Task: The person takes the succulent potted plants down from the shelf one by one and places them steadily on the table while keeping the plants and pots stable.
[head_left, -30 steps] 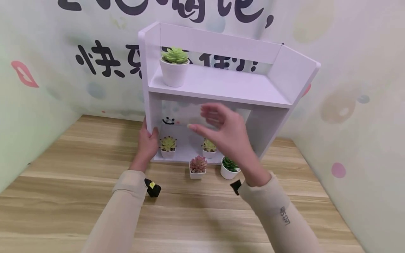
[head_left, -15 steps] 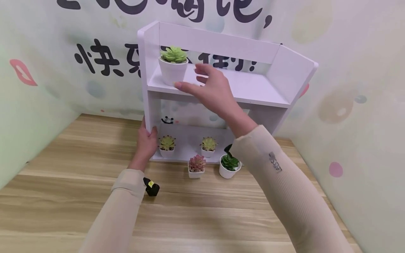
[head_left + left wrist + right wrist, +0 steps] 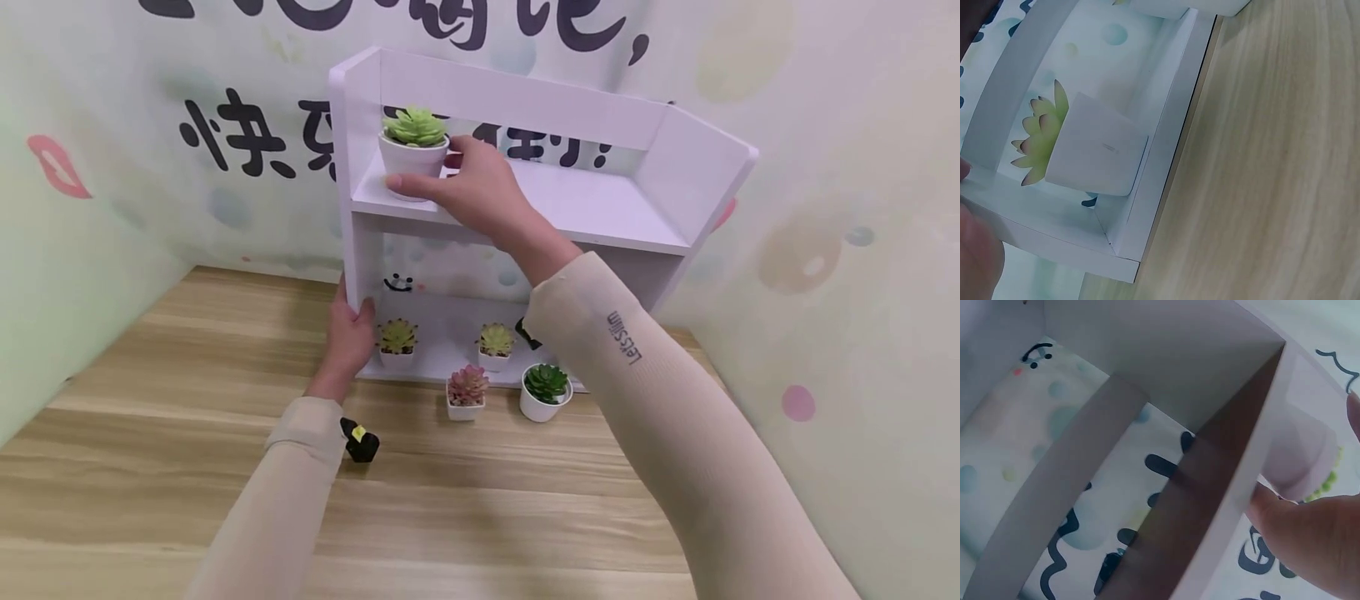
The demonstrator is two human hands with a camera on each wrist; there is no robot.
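Note:
A white two-tier shelf (image 3: 517,200) stands on the table. My left hand (image 3: 349,337) grips its left side panel low down, thumb in front and fingers behind. On the upper tier's left end sits a light green succulent in a round white pot (image 3: 412,158). My right hand (image 3: 483,187) is around that pot, thumb across its front and fingers at its right side. The thumb (image 3: 1310,531) also meets the pot in the right wrist view. Yellow-green succulents in square white pots stand on the lower tier, one at the left (image 3: 397,343), one mid-shelf (image 3: 495,346).
In front of the shelf, a reddish succulent in a square pot (image 3: 467,393) and a dark green one in a round pot (image 3: 544,392) stand on the wooden table (image 3: 420,517). A printed wall (image 3: 247,208) rises behind. My right forearm hides the shelf's lower right.
My right hand has risen from in front of the lower tier, moved left and come around the light green succulent's pot. My left hand keeps its hold on the side panel.

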